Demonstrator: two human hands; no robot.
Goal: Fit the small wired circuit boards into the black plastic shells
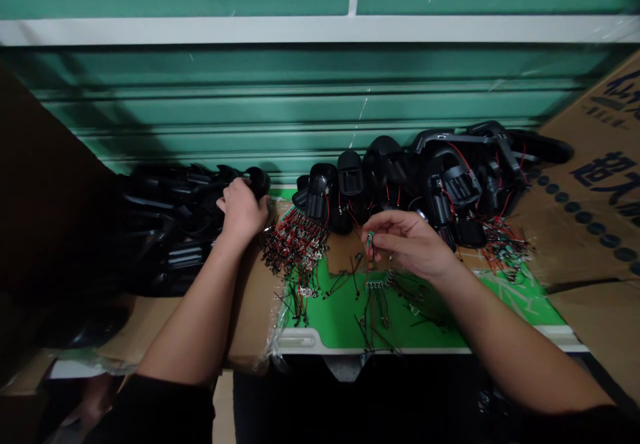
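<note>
My left hand [243, 211] reaches into a pile of black plastic parts [170, 211] in a cardboard box on the left. Its fingers are curled round a glossy black plastic part [259, 181], and the grip is partly hidden. In front of me, my right hand [410, 241] pinches a small green circuit board [371, 238] with thin wires hanging from it. Below that hand, a row of small boards with wires [380, 283] lies on the green mat [345, 324]. Between the hands is a heap of red and black wired boards [300, 244].
Black housings with red wires [450, 184] stand along the back, against a green slatted wall [300, 104]. More wired boards [507, 244] lie at the right. A printed cardboard box [595, 184] borders the right side. At lower left, another person's hand [93, 404] shows dimly.
</note>
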